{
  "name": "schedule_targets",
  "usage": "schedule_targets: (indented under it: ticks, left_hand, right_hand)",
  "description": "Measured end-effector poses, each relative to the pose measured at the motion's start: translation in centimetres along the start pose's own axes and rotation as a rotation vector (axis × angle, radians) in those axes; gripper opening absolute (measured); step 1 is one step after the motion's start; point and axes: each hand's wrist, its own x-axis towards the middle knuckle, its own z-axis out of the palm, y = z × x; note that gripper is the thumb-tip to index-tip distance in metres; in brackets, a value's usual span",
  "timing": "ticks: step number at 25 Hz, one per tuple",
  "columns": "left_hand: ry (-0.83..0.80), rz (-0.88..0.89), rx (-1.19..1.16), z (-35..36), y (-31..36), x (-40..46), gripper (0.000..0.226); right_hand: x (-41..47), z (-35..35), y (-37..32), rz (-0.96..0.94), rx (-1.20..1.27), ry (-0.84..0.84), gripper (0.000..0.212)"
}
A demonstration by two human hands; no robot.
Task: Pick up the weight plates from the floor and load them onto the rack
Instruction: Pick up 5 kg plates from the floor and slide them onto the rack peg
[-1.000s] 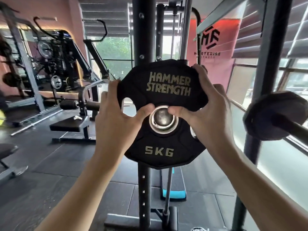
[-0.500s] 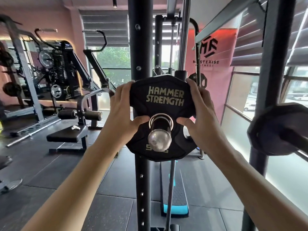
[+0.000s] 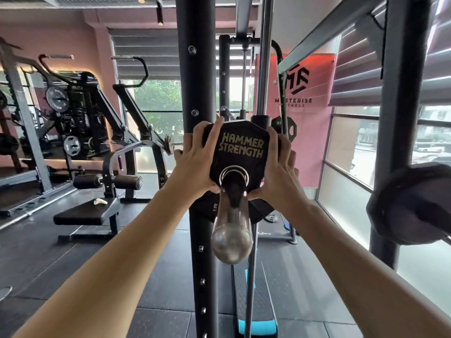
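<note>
A black weight plate [image 3: 240, 152] marked HAMMER STRENGTH sits threaded on the chrome storage peg [image 3: 231, 230] of the rack's black upright [image 3: 196, 69]. It is far along the peg, close to the upright. The peg's rounded end sticks out toward me. My left hand [image 3: 197, 162] grips the plate's left edge, fingers over the top corner. My right hand [image 3: 278, 169] holds its right edge. The plate's lower part is hidden behind the peg and my hands.
Another black plate [image 3: 412, 203] hangs on a peg at the right upright [image 3: 400, 118]. A bench [image 3: 85, 215] and other machines stand to the left. A step platform with blue trim [image 3: 256, 323] lies on the floor behind the upright. Windows line the right side.
Both hands have pushed the plate farther along the peg toward the upright. More of the chrome peg now shows in front of the plate.
</note>
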Motion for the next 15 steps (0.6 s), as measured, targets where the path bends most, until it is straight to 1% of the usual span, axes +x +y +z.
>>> schedule_targets:
  ticks: [3,6,15]
  left_hand:
    - [0.023,-0.032,0.049,2.0,-0.6,1.6,0.149]
    - [0.046,-0.055,0.05,3.7,-1.2,2.7,0.148]
    - [0.065,-0.049,0.06,4.9,-1.7,3.9,0.142]
  right_hand:
    - [1.3,1.2,0.7,0.017,-0.037,0.025,0.157]
    - [2.5,2.1,1.2,0.022,-0.088,0.042,0.153]
    - [3.5,3.3,1.8,0.074,-0.085,0.023,0.154]
